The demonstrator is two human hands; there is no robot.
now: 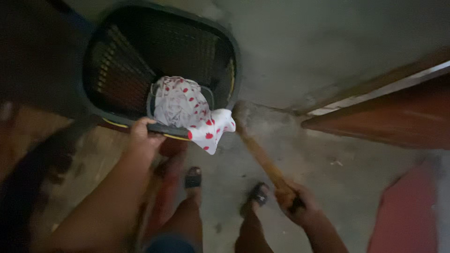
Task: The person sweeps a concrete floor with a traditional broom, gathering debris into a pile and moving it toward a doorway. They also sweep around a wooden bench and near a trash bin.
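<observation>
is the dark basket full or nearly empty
Nearly empty: the dark basket shows bare mesh walls, with only a white red-spotted cloth draped over its near rim.

Left hand (140, 133) fingers hidden behind basket (117, 70) rim; stick (262, 159) blurred; left edge dark.

The basket (140, 61) is up at the floor's (290, 56) far left, with the cloth (187, 110) in it, spilling over its near rim. The left hand (143, 133) grips that rim just left of the cloth. The right hand (295, 204) holds the stick (262, 157), whose far end meets the floor right of the basket; the door (398, 117) stands well apart at right.
</observation>
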